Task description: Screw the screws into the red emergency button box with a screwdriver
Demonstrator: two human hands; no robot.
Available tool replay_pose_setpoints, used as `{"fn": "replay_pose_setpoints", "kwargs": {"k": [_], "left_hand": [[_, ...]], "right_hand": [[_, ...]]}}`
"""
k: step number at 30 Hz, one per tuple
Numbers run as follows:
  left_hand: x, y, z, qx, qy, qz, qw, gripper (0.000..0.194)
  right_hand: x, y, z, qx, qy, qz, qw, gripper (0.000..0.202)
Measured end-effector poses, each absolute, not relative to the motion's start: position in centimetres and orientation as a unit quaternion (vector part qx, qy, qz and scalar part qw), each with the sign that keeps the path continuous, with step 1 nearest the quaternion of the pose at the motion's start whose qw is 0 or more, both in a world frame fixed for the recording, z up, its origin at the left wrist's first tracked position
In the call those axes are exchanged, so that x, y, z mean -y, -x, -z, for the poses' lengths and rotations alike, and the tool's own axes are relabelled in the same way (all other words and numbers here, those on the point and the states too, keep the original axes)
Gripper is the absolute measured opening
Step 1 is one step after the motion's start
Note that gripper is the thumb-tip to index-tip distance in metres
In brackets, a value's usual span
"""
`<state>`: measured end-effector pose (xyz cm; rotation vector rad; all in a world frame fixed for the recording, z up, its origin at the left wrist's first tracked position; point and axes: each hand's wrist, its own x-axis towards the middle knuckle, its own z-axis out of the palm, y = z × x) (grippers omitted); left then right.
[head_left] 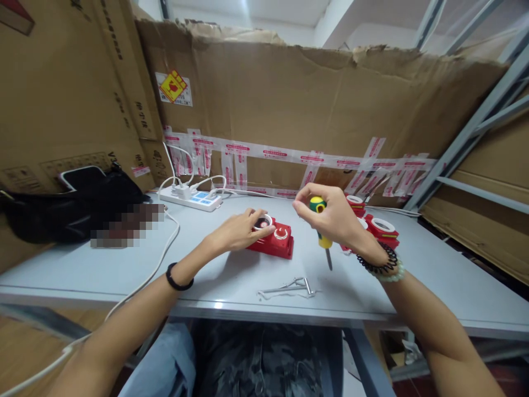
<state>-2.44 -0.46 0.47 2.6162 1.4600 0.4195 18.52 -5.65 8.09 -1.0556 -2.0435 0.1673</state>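
Observation:
A red box-shaped device (271, 248) with a white ring and a round red knob on top lies on the table. My left hand (242, 229) rests over its left end, fingers around the white ring, gripping it. In my right hand (334, 212), raised to the right of the device, is a yellow and green screwdriver (325, 241), its shaft pointing down above the table. The thumb and index finger of that hand come close together; whether something small sits between them I cannot make out. Metal parts (295, 286) lie in front of the device.
More red devices with white rings (382, 225) stand behind my right wrist. At the back left is a white power strip (192, 197) with plugs, its cable running over the table's front edge. A black bag (74, 207) lies far left. Cardboard (264, 99) walls the back.

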Motion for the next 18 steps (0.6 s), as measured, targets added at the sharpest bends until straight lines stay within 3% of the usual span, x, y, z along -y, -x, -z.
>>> {"fn": "replay_pose_setpoints", "kwargs": {"k": [5,9,13,18], "left_hand": [[-0.5,3.6,-0.9,-0.373,-0.909,-0.155,0.104,0.070],[-1.3,3.8,-0.9,-0.327,-0.906,-0.214,0.161,0.055],[-1.5,3.9,-1.3,-0.307,-0.883,-0.285,0.210,0.053],[-1.7,4.4,-1.9,-0.348,-0.830,-0.390,0.193,0.054]], "right_hand": [[5.6,-18.0,-9.5,0.791,0.407,-0.061,0.452,0.013],[5.6,-17.4,-9.7,0.783,0.404,-0.057,0.469,0.012],[5.0,-17.4,-9.4,0.779,0.405,-0.055,0.476,0.016],[3.4,-18.7,-9.0,0.796,0.433,-0.045,0.421,0.029]]}}
